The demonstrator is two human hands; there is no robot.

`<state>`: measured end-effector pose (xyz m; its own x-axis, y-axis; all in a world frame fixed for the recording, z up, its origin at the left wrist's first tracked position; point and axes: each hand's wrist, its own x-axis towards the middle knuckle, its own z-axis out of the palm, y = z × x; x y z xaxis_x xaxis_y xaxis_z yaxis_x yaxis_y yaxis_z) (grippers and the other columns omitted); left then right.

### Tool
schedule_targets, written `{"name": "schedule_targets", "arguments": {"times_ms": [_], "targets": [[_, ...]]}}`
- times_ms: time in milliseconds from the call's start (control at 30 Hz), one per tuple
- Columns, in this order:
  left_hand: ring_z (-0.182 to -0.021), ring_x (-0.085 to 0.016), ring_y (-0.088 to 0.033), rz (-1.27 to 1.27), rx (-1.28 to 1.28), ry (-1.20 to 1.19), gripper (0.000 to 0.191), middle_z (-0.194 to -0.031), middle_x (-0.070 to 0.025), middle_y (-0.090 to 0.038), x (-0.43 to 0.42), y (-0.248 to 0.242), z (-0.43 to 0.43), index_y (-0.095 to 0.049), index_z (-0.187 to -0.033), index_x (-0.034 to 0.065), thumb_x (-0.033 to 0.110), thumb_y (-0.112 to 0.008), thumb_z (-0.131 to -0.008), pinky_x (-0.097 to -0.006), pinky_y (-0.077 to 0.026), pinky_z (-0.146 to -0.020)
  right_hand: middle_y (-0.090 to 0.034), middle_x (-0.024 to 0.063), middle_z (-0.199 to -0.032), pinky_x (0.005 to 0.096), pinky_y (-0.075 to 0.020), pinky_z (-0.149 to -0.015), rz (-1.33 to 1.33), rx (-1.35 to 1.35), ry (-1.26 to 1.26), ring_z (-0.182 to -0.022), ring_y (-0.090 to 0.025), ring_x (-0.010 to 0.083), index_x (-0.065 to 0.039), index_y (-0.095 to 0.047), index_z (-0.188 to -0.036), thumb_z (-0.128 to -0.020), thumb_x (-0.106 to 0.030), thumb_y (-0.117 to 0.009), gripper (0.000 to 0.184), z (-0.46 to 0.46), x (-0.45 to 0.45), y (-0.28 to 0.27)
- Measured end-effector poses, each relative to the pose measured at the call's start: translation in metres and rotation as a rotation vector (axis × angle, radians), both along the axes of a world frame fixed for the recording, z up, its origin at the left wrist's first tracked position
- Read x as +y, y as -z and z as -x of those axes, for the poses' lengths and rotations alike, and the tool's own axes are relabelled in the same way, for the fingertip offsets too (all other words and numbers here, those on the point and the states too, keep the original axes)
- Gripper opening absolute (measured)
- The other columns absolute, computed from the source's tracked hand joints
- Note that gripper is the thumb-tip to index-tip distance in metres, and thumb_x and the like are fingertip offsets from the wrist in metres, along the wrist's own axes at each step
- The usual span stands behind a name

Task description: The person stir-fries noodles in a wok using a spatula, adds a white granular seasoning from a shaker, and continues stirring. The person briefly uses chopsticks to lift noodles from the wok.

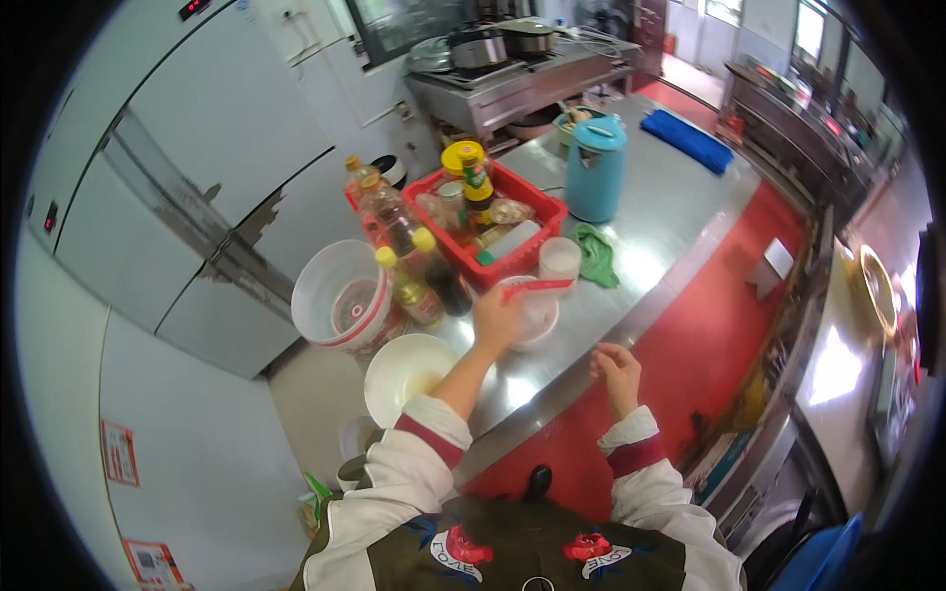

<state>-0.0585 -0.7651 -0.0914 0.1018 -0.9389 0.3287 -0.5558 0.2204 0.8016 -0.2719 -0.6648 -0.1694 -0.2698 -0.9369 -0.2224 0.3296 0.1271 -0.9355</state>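
Note:
My left hand [497, 318] is shut on a flat red plastic piece [545, 286], blurred, perhaps a lid or a handle. It is above a round white tub [543, 325], whose near side the hand partly covers. My right hand [619, 373] hovers past the front edge of the steel table [650, 221], its fingers loosely curled. Nothing shows in it, but whether the fingertips meet is unclear. Just behind the tub stands a translucent white jar [560, 257]. A large white bowl [403, 373] with a little yellowish liquid is under my left forearm.
A red crate [491, 270] holds jars and bottles. Several sauce and oil bottles [414, 299] and a white bucket [336, 295] stand left of it. A green cloth [596, 255], a blue kettle [596, 173] and a folded blue cloth [687, 140] lie farther back.

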Motion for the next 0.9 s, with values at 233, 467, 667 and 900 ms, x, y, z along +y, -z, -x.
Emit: {"name": "schedule_targets", "arguments": {"times_ms": [233, 467, 667, 900], "targets": [[-0.062, -0.013, -0.059, 0.410, 0.277, 0.581, 0.008, -0.075, -0.0066, -0.066, 0.077, -0.129, -0.024, -0.065, -0.088, 0.0009, 0.007, -0.066, -0.083, -0.0247, -0.046, -0.059, -0.053, 0.0141, -0.124, 0.0371, -0.0441, -0.096, 0.400, 0.485, 0.082, -0.113, -0.054, 0.0237, -0.003, -0.039, -0.138, -0.068, -0.015, -0.081, 0.082, -0.024, 0.080, -0.079], [-0.066, -0.012, -0.057, 0.202, 0.579, 1.215, 0.015, -0.076, -0.0094, -0.065, 0.215, -0.160, -0.026, -0.063, -0.080, -0.0025, 0.012, -0.067, -0.083, -0.0226, -0.043, -0.059, -0.058, 0.0118, -0.121, 0.0335, -0.0432, -0.097, 0.513, 0.656, 0.225, -0.112, -0.056, 0.0228, -0.003, -0.052, -0.125, -0.056, -0.015, -0.088, 0.078, -0.108, 0.226, -0.130], [-0.068, -0.012, -0.056, -0.278, 0.751, 1.749, 0.028, -0.078, -0.0099, -0.065, 0.358, -0.152, -0.008, -0.061, -0.079, -0.0016, 0.024, -0.067, -0.087, -0.0232, -0.043, -0.063, -0.059, 0.0124, -0.121, 0.0332, -0.0432, -0.098, 0.224, 0.912, 0.745, -0.113, -0.057, 0.0225, -0.003, -0.050, -0.128, -0.060, -0.017, -0.086, 0.079, -0.187, 0.441, -0.181], [-0.099, -0.030, -0.062, -0.659, 0.964, 2.200, 0.067, -0.121, -0.0250, -0.056, 0.513, -0.179, -0.016, -0.041, -0.131, -0.0019, 0.049, -0.054, -0.090, -0.0408, -0.046, -0.090, -0.067, 0.0125, -0.104, 0.0304, -0.0498, -0.083, -0.157, 1.109, 1.129, -0.093, -0.065, 0.0199, -0.004, -0.064, -0.112, -0.066, -0.016, -0.082, 0.050, -0.311, 0.660, -0.260]]}}
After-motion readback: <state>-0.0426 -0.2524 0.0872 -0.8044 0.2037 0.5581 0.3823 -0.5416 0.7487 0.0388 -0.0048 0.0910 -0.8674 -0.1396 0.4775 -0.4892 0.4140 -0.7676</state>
